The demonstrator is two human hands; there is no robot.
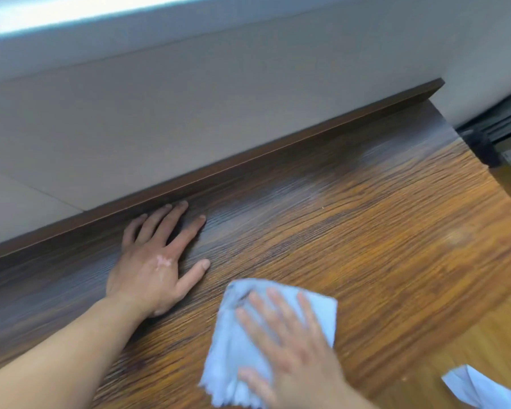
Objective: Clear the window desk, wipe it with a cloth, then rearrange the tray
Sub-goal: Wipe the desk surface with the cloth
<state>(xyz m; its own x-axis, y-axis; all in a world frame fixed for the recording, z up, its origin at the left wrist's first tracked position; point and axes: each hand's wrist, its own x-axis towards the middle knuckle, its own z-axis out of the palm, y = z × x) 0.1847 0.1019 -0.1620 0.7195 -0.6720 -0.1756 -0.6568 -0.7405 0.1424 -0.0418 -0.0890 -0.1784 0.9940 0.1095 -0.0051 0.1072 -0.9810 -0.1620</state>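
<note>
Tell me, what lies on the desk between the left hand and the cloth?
Nothing: in the head view only bare wood of the desk separates the left hand from the cloth.

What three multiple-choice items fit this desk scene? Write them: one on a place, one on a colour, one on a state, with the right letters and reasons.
1. Where does the left hand lie?
A. Flat on the desk near its back edge
B. On the cloth
C. On the floor

2. What colour is the cloth?
A. Red
B. Pale blue-white
C. Black

3. What is the right hand doing?
A. Hanging free in the air
B. Gripping a tray
C. Pressing the cloth flat on the desk

Answers:
1 A: its fingers are spread on the wood, tips near the raised back strip.
2 B: the fabric shows light bluish white against the brown wood.
3 C: the open palm and spread fingers lie on top of the cloth.
</note>
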